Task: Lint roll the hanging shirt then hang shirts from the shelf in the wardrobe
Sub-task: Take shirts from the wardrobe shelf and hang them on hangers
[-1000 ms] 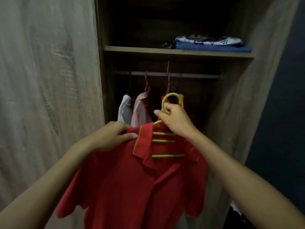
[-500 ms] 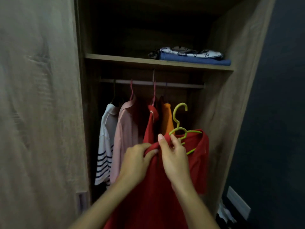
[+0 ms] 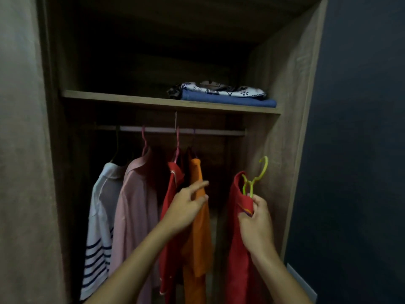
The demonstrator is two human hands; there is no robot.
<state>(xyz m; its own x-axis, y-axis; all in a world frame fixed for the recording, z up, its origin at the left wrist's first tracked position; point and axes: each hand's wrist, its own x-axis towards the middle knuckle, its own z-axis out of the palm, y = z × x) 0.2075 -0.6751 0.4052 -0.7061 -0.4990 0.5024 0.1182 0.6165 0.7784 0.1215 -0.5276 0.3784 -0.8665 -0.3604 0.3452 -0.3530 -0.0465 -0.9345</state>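
My right hand [image 3: 256, 224] grips a red shirt [image 3: 237, 249] at its collar, on a yellow-green hanger [image 3: 257, 175] whose hook points up below the rail [image 3: 210, 131], at the wardrobe's right side. My left hand [image 3: 187, 205] is off the shirt, fingers apart, in front of the hanging orange shirt [image 3: 197, 233]. On the rail hang a striped white shirt [image 3: 98, 216], a pink shirt [image 3: 135, 211] and another red shirt [image 3: 172, 194]. Folded shirts [image 3: 223, 95] lie on the shelf [image 3: 131, 99] above.
The wardrobe's right wall [image 3: 282, 128] stands close beside the held hanger. A gap on the rail lies between the orange shirt and that wall. The wardrobe door [image 3: 19, 150] is at the left; a dark wall [image 3: 355, 128] at the right.
My left hand let go of the red shirt and moved to the orange shirt. My right hand carried the red shirt on its hanger to the right and turned it edge-on.
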